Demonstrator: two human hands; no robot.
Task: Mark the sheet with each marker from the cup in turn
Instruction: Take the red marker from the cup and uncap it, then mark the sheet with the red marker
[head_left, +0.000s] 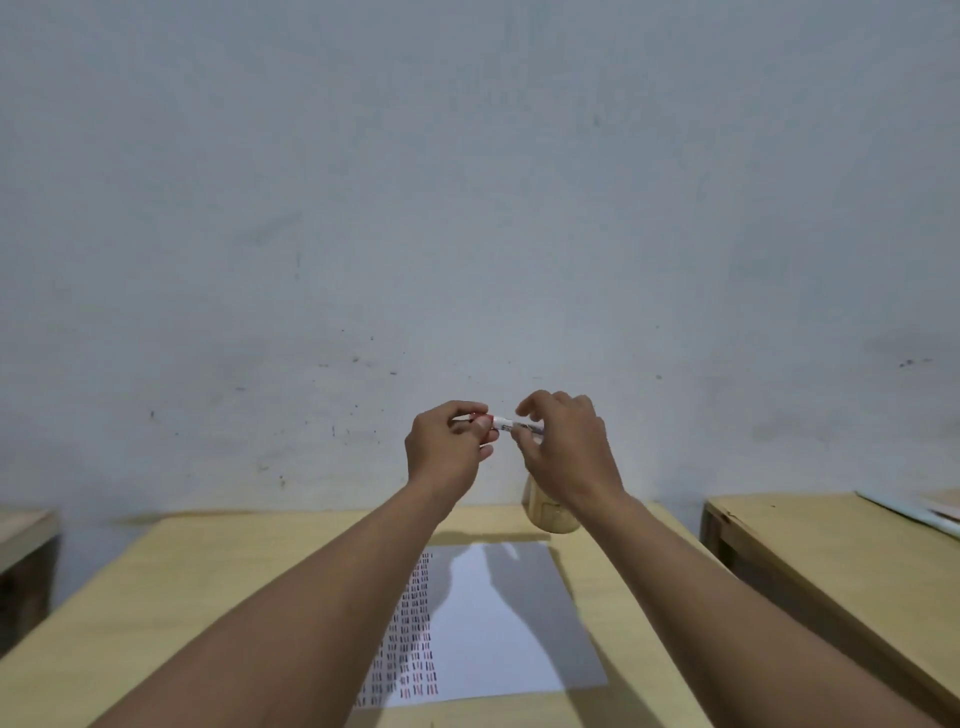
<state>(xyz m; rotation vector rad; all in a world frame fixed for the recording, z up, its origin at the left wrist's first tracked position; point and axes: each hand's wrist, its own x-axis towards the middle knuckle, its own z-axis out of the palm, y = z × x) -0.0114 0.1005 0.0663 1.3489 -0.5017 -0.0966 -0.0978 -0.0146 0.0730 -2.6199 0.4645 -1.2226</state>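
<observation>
Head view: left hand (445, 451) and right hand (563, 451) each pinch one end of a marker (503, 423), held level above the cup (549, 512). Sheet (498, 623) lies just before the cup on the table (218, 582).

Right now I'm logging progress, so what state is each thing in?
marker: held level in the air by both hands, red cap end in the left.
left hand: pinching the cap end.
right hand: gripping the barrel.
sheet: flat on the table, left side filled with rows of short strokes.
cup: upright beyond the sheet, partly hidden.
</observation>
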